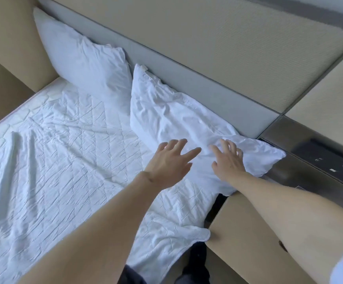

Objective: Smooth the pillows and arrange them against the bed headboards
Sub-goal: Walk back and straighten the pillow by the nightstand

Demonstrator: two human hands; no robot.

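Two white pillows lean against the grey padded headboard. The far pillow stands in the bed's far corner. The near pillow is wrinkled, and its near end reaches over the bed's edge toward a dark panel. My left hand hovers with spread fingers over the near pillow's lower edge. On the pillow's near end rests my right hand, fingers spread and straight, pressing the fabric.
A creased white quilted cover lies over the mattress, one corner hanging off the near side. A beige bedside ledge sits under my right forearm. A dark glossy panel with small switches runs on the right. Beige wall panels enclose the bed.
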